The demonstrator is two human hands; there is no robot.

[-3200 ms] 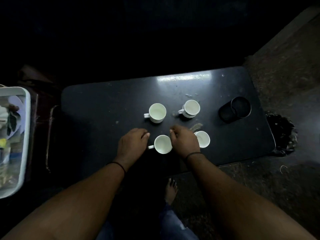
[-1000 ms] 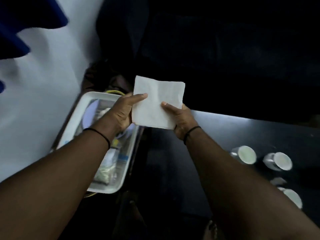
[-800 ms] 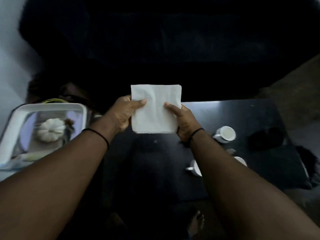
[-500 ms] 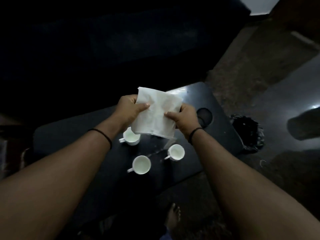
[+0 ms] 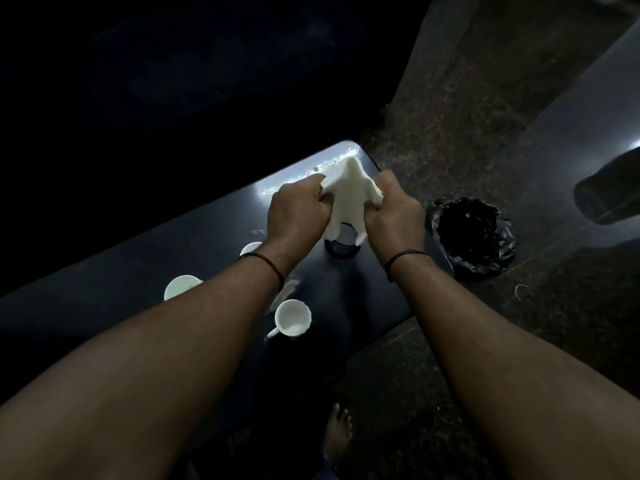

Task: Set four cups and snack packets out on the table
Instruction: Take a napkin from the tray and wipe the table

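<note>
White napkin (image 5: 346, 197), crumpled and peaked, held in the air between both hands over the far right end of the table (image 5: 194, 237), directly above a dark round container (image 5: 341, 249) that stands there. Left hand (image 5: 298, 216) has fingers curled in, bunching the napkin's left edge; right hand (image 5: 394, 216) likewise curled, gripping the right edge, with loose corners hanging below. Three white cups show: one near the front edge, handle toward us (image 5: 292, 318); one to the left, partly hidden by the left forearm (image 5: 181, 287); one further back, mostly covered by the left wrist (image 5: 251, 248). A fourth cup we cannot find; it may lie under the arm. No snack packets visible on the table. We judge the cups largely placed and this a side step, opening or laying out the napkin; next move would call for spreading it flat on a bare patch without knocking the container or cups, then fetching packets. Table is black, glossy, with pale smears near the cups and glare at its far edge. Room very dim. Speckled stone floor (image 5: 450, 133) to the right, a black bag-lined bin (image 5: 474, 240) just beside the table end, a bare foot (image 5: 337, 431) below.
</note>
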